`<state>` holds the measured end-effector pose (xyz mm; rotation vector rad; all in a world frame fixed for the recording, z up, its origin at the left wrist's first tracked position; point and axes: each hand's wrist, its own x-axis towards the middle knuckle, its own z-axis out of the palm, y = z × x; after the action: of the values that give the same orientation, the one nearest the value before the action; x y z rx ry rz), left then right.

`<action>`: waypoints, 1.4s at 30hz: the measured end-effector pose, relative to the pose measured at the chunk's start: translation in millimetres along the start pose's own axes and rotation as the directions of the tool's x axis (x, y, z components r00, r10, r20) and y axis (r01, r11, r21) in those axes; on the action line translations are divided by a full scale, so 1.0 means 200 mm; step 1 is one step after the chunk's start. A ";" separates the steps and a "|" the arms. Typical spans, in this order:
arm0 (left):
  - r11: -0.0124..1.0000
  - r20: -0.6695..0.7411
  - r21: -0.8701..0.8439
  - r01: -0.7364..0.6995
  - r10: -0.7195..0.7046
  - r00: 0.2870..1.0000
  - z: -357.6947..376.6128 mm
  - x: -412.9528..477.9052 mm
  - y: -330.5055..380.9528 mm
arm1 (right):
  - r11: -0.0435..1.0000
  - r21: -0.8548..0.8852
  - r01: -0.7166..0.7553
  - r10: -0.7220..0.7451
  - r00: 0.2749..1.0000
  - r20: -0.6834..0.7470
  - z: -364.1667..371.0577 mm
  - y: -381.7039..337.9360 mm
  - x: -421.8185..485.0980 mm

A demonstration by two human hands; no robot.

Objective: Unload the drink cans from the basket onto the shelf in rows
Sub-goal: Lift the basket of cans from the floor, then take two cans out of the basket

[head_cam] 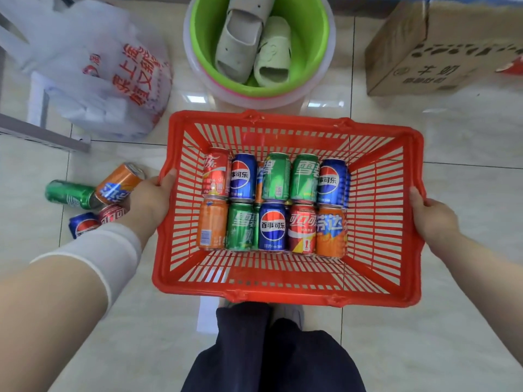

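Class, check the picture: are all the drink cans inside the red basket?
No: four cans lie on the floor beside the left hand, outside the basket.

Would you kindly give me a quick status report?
Left hand and right hand grip red basket rims. Cans lie inside in two rows. Four loose cans on floor beside left hand.

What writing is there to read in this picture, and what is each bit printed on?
"百事可乐": blue can, near row of the basket.
"芬达": orange can, right end of that row.
"雪": green can in the far row; the rest is cut off.
"牛奶": cardboard box.
Red characters on the plastic bag: creased, not readable.
Fine print on the cans: too small.
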<state>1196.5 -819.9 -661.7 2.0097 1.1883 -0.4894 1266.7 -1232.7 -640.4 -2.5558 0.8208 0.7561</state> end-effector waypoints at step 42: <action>0.945 0.300 0.162 -0.284 0.227 0.927 0.97 0.01 0.18 | 0.983 -0.034 0.179 -0.180 0.983 -0.042 0.84 -0.40 0.10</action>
<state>1238.3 -975.1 -775.4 2.1441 0.7141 -0.7560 1266.7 -1100.2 -772.3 -2.6387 0.5860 0.6613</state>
